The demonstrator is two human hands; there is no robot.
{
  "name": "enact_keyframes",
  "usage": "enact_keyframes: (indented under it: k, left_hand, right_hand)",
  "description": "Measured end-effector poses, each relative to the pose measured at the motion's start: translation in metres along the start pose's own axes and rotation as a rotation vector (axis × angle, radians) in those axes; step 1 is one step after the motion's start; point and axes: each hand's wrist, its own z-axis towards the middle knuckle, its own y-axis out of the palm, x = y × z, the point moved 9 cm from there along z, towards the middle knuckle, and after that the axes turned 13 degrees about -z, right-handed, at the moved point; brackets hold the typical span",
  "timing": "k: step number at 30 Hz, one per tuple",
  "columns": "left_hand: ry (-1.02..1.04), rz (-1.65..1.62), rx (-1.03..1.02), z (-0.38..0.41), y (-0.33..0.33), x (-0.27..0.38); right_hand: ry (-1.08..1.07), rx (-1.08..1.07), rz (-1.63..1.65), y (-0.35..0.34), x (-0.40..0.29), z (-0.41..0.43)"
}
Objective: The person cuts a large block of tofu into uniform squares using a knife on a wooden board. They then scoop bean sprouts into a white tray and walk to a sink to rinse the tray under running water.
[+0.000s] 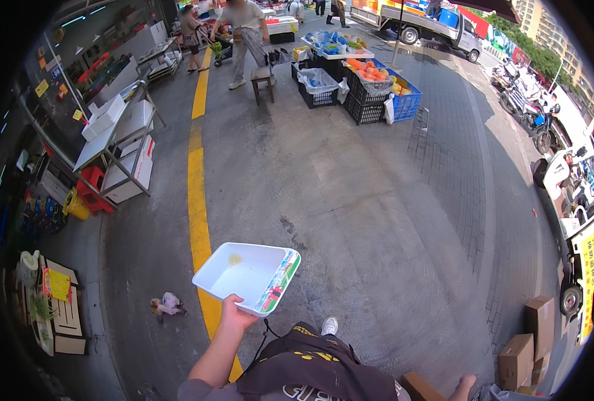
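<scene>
My left hand (pixel 237 312) grips the near edge of a white plastic tray (pixel 249 276), its thumb over the rim. The tray is tilted, with a coloured printed strip along its right side and a small yellowish stain inside. It hangs in front of my dark apron (pixel 307 368), partly over a yellow painted line (pixel 199 200) on the pavement. My right hand is out of view; a piece of bare skin (pixel 463 385) shows at the bottom right edge, and I cannot tell whose it is. Below that side lies a brown cardboard piece (pixel 420 386).
Cardboard boxes (pixel 517 353) stand at the lower right. A small dog (pixel 167 305) is at the lower left. Ahead are fruit crates (pixel 367 103), a wooden stool (pixel 261 76) and a standing person (pixel 244 40). A metal table (pixel 96 145) stands left; scooters (pixel 575 185) line the right.
</scene>
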Motion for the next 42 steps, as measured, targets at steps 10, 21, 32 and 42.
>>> enact_keyframes:
  k: [10, 21, 32, 42]
  left_hand:
    - [0.330, -0.204, -0.011, -0.015, 0.000, 0.081]
    - [0.492, -0.393, 0.253, 0.083, 0.007, 0.216]
    - [0.495, -0.305, 0.202, 0.243, 0.180, 0.333]
    - [0.480, -0.341, 0.104, 0.366, 0.351, 0.427]
  right_hand:
    - [-1.385, 0.020, 0.216, 0.003, -0.579, -0.370]
    - [-0.736, -0.201, -0.124, 0.103, -0.658, -0.255]
    - [-0.164, -0.587, -0.734, 0.164, -0.544, -0.178]
    - [-0.854, -0.148, -0.463, 0.140, -1.087, -0.247]
